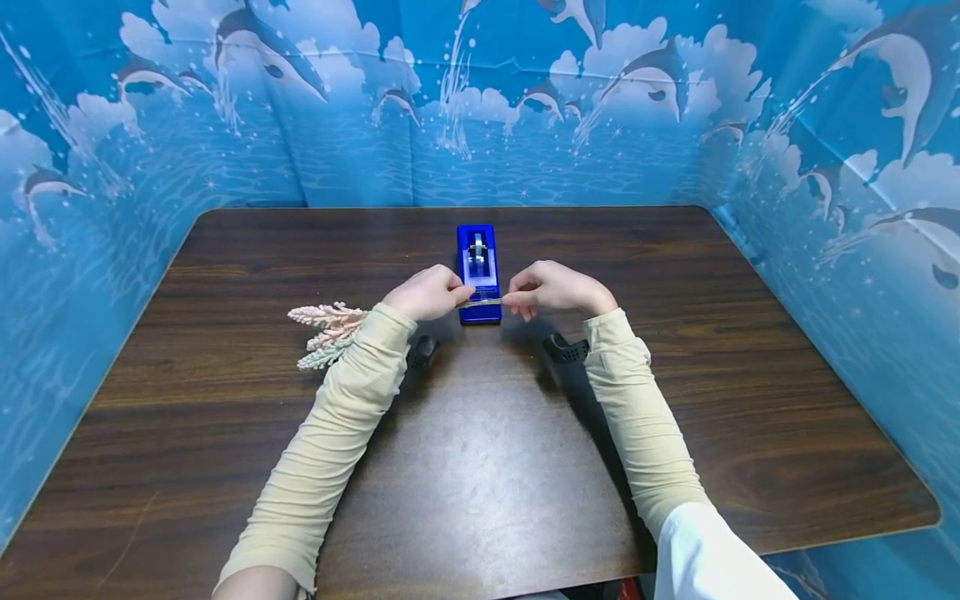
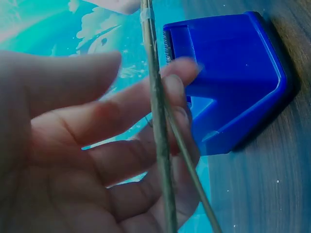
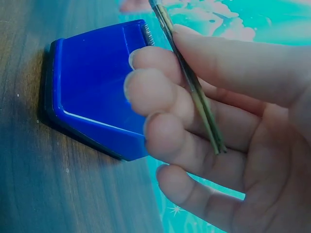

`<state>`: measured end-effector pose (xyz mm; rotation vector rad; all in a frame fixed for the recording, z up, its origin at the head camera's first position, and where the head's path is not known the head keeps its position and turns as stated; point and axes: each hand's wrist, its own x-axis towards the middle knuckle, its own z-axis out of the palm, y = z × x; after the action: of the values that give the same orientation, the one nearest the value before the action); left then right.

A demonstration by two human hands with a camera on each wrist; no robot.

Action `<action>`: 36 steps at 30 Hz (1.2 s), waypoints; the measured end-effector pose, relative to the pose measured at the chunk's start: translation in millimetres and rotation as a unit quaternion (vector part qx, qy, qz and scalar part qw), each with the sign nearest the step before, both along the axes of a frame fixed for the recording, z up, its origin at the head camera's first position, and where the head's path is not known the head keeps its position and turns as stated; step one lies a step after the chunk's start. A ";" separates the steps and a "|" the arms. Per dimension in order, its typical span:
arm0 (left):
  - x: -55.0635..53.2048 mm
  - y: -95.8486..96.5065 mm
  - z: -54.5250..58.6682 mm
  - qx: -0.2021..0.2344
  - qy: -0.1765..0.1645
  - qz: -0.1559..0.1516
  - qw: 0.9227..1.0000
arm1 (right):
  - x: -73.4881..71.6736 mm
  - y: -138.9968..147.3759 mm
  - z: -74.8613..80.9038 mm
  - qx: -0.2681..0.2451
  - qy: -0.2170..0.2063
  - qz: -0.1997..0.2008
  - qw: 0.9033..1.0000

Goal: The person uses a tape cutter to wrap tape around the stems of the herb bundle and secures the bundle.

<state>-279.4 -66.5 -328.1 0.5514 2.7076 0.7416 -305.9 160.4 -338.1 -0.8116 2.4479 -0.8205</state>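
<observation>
A small bunch of artificial flower sprigs (image 1: pixel 330 332), pink and pale green, lies to the left with its thin stems (image 1: pixel 483 302) running across the front of a blue tape dispenser (image 1: pixel 481 282). My left hand (image 1: pixel 429 293) supports the stems on loosely bent fingers; in the left wrist view its thumb stands apart from them. My right hand (image 1: pixel 558 287) pinches the stem ends (image 3: pixel 199 99) between thumb and fingers. A band of clear tape (image 2: pixel 147 14) appears around the stems between the hands. The dispenser's toothed cutter (image 3: pixel 148 35) shows behind them.
The dispenser stands on a dark wood-grain table (image 1: pixel 712 358). Dark wrist-camera mounts hang below both wrists, the right one (image 1: pixel 566 348) close to the tabletop. A blue dolphin-print curtain (image 1: pixel 480 150) surrounds the table's far and side edges.
</observation>
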 end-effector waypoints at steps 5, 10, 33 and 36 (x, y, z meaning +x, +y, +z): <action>-0.8 -0.2 -1.4 -0.017 -0.002 -0.008 1.000 | -0.3 0.4 -1.4 -0.012 0.007 0.002 1.000; -1.3 1.1 -3.3 -0.011 0.002 0.005 1.000 | 0.0 0.0 -3.5 -0.019 0.000 -0.008 1.000; 0.2 7.5 -6.7 0.016 0.062 0.049 0.997 | 0.9 -1.0 -2.1 -0.014 0.010 -0.038 0.999; 0.0 8.5 -7.8 0.012 0.060 0.046 0.997 | 0.6 -1.1 -2.3 -0.020 0.007 -0.036 0.999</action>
<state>-279.4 -57.9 -335.9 0.4930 2.8558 0.7885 -305.3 159.3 -340.4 -0.7502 2.4921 -0.8949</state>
